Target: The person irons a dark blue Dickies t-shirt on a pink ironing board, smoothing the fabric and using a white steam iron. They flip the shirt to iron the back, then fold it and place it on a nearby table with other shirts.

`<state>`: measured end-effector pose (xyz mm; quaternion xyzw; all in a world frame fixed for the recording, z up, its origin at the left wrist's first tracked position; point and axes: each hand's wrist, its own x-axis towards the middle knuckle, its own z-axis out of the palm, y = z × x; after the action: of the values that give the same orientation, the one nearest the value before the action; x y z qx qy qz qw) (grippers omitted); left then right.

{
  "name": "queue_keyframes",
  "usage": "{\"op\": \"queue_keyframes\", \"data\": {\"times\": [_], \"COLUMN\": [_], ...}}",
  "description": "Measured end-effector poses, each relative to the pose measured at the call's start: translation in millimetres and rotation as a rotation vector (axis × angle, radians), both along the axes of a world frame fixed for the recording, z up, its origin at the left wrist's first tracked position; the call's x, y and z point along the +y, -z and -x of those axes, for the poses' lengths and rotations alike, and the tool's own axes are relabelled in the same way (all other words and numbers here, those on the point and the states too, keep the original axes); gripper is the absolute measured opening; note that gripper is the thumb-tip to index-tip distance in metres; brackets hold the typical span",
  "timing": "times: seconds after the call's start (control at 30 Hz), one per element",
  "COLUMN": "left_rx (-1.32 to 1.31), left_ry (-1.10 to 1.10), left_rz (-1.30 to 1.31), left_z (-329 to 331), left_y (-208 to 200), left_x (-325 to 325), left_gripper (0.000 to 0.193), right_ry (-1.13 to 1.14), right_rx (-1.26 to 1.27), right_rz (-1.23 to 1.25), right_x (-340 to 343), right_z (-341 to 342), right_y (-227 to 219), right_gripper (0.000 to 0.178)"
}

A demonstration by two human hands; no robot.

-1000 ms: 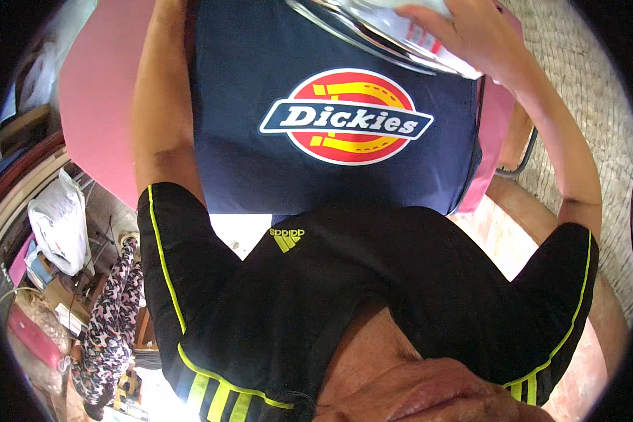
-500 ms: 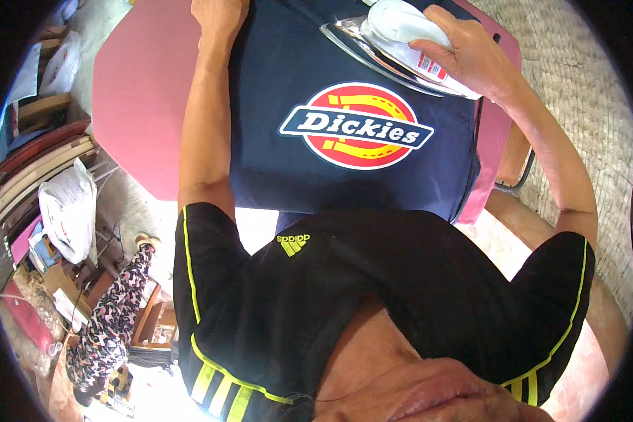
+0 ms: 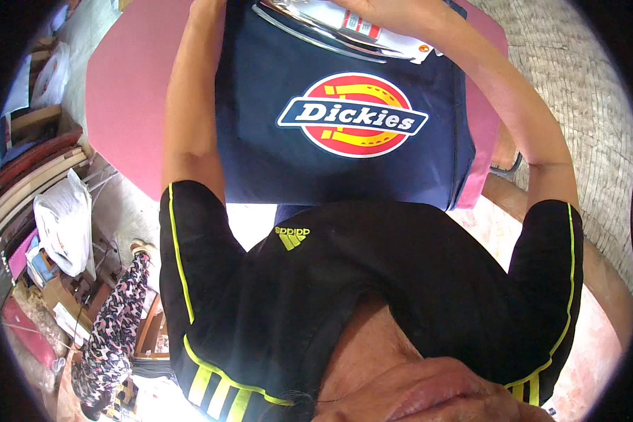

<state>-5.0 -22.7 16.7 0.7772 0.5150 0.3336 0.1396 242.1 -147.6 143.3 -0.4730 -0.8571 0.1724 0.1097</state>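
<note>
The right hand grips the iron, now farther left, seemingly spreading the pressing across the dark cloth; whether the cropped left hand grips anything, I cannot tell.

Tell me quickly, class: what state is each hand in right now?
Left hand: cannot be told, cut off at the top edge.
Right hand: holding the iron, partly out of view.

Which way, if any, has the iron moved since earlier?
Yes: the iron moved left and slightly up the picture, relative to the printed emblem.
</note>
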Motion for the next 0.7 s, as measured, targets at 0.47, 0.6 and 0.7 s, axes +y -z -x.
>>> {"op": "queue_keyframes", "data": {"times": [0.47,0.6,0.7], "left_rx": [-0.133,-0.17,-0.161], "left_ry": [-0.025,-0.005,0.081], "left_rz": [-0.148,-0.091,-0.111], "left_z": [1.9,-2.5,8.2], "left_y": [18.8,12.7,8.5], "left_x": [5.8,7.2,12.0], "left_gripper": [0.025,0.026,0.028], "right_ry": [0.074,0.281,0.668], "right_rx": [0.038,0.074,-0.053], "right_rz": [-0.087,-0.173,0.044], "right_x": [-4.7,-66.4,-147.1], "right_z": [-32.3,-109.2,-154.0], "right_y": [5.7,-19.1,-83.8], "right_gripper": [0.045,0.04,0.049]}}
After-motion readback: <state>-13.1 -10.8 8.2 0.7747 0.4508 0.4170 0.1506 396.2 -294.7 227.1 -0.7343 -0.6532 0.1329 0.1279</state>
